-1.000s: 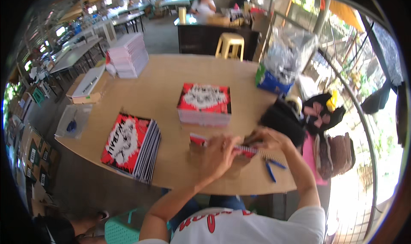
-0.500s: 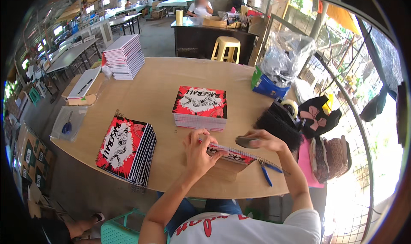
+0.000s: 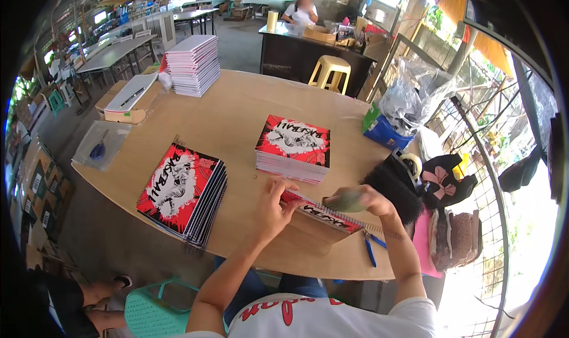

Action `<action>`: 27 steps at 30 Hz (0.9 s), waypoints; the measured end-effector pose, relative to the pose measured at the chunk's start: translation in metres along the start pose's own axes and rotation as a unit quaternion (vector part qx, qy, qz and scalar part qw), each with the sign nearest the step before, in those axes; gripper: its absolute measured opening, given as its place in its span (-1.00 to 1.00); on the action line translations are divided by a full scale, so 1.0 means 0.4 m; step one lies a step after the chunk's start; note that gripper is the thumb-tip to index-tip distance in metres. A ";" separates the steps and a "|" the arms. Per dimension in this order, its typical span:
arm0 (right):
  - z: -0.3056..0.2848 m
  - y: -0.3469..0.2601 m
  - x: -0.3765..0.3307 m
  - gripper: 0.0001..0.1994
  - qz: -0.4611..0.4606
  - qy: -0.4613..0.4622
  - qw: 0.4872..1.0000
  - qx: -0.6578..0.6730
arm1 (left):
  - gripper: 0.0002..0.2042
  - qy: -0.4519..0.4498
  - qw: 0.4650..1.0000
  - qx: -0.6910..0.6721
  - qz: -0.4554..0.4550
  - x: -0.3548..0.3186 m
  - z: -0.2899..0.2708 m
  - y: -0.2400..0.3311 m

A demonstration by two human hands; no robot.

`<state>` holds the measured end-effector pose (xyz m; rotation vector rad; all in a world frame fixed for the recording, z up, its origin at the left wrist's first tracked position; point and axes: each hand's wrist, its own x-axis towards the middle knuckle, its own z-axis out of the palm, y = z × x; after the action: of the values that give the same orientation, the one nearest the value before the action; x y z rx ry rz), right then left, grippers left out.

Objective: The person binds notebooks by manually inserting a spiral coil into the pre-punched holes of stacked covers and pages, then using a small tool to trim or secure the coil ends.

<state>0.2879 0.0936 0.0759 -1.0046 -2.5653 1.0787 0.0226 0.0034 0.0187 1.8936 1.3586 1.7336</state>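
Observation:
A red, black and white notebook (image 3: 332, 220) stands on its edge near the front of the table, a wire coil running along its top. My left hand (image 3: 275, 204) is closed on its left end, thumb and fingers either side of the cover. In my right hand (image 3: 374, 200) is a flat, rounded greenish-grey pad (image 3: 345, 200), at the coil; its exact kind I cannot make out. Blue-handled pliers (image 3: 371, 248) lie beside the notebook's right end. Beyond it sits a stack of unbound-looking red-covered books (image 3: 293, 145). Coil-bound notebooks (image 3: 181, 193) are piled at left.
At the far left rise a tall stack of white-edged books (image 3: 192, 65) and a pen on a pad (image 3: 131, 95). A blue box with plastic bags (image 3: 388, 127), black coils (image 3: 391, 184) and a patterned pouch (image 3: 459, 240) line the right. A person sits at a desk beyond.
My right hand has come down closer to the notebook's coil, and the pad has turned to show its greenish face. My left hand keeps its grip. The whole view has shifted slightly.

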 end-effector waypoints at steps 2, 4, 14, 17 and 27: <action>0.021 -0.033 0.022 -0.45 -0.041 -0.024 0.985 -0.167 | -0.64 -0.052 0.996 -0.044 -0.056 0.010 -0.028 0.006; 0.031 -0.030 0.023 -0.45 -0.029 0.020 0.998 0.045 | -0.65 -0.043 0.997 -0.050 -0.048 0.001 -0.034 0.005; 0.041 -0.028 0.096 -0.44 -0.017 -0.030 0.999 0.011 | -0.70 -0.005 1.000 0.000 -0.004 0.012 -0.033 0.018; 0.032 -0.039 0.094 -0.43 -0.073 -0.047 0.956 0.279 | -0.73 0.031 0.999 -0.037 -0.011 0.009 -0.067 -0.031; 0.043 -0.109 0.169 -0.41 -0.072 -0.054 0.996 -0.007 | -0.65 -0.009 0.994 -0.067 -0.086 -0.002 -0.093 -0.058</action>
<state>0.2072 0.1058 0.0875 -0.7696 -2.6861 1.1049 -0.0205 0.0003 0.0119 1.6648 1.3226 1.6747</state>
